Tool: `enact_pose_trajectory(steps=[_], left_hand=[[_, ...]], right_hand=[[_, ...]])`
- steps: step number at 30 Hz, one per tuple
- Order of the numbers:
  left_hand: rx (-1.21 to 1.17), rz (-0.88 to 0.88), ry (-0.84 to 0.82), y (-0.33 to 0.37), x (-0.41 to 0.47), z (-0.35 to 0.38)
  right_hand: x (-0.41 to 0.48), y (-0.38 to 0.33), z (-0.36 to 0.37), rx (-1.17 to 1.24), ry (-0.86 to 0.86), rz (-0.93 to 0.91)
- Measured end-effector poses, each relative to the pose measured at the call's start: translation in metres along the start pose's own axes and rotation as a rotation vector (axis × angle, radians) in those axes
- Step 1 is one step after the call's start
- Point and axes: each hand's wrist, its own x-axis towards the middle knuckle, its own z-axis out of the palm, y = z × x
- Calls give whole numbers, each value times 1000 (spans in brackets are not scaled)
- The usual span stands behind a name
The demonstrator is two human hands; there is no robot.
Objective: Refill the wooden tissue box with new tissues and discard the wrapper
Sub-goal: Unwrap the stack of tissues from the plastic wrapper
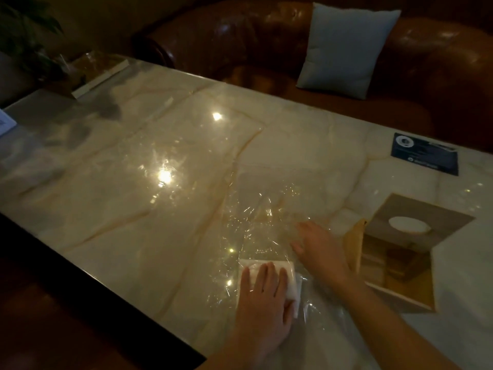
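Observation:
A white stack of tissues (pixel 289 268) lies near the front edge of the marble table (pixel 133 182). My left hand (pixel 264 292) rests flat on top of the stack, fingers spread, thumb against its right side. A clear, crinkled plastic wrapper (pixel 256 220) spreads over the table around and beyond the stack. My right hand (pixel 317 247) lies flat on this wrapper, fingers apart, just left of the wooden tissue box (pixel 400 252). The box lies on its side at the right, its open bottom facing me and its oval-holed top panel facing up and away.
A dark card (pixel 425 154) lies at the table's far right edge. A brown leather sofa (pixel 240 36) with a grey cushion (pixel 344 49) stands behind the table. A book-like flat object (pixel 98 73) and a plant (pixel 24 36) are at the far left. The table's dark front edge (pixel 93 284) runs diagonally.

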Motion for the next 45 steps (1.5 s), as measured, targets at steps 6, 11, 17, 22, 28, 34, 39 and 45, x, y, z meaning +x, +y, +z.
enact_pose_trajectory(steps=[6,11,17,22,28,34,39,45], left_hand=[[-47,-28,-12,0,-2,5],[-163,-101,-92,-5,7,-10],[-337,-412,33,-42,8,-17],[-388,-755,0,-72,-4,-19],[-937,-1052,-124,-100,-2,-28],[-1213,-1024,-241,-107,-14,-33],[-1241,-1012,-331,-106,-18,-35],[-1250,-933,-415,-112,-17,-38]], right_hand=[[-52,16,33,-37,-143,-33],[-68,21,48,-68,-144,46],[-70,14,41,-4,-99,331],[-67,6,35,-55,-132,527],[-73,15,28,345,-152,638],[-97,27,27,657,-63,709],[-107,30,29,790,-102,747],[-107,24,24,1171,-9,800]])
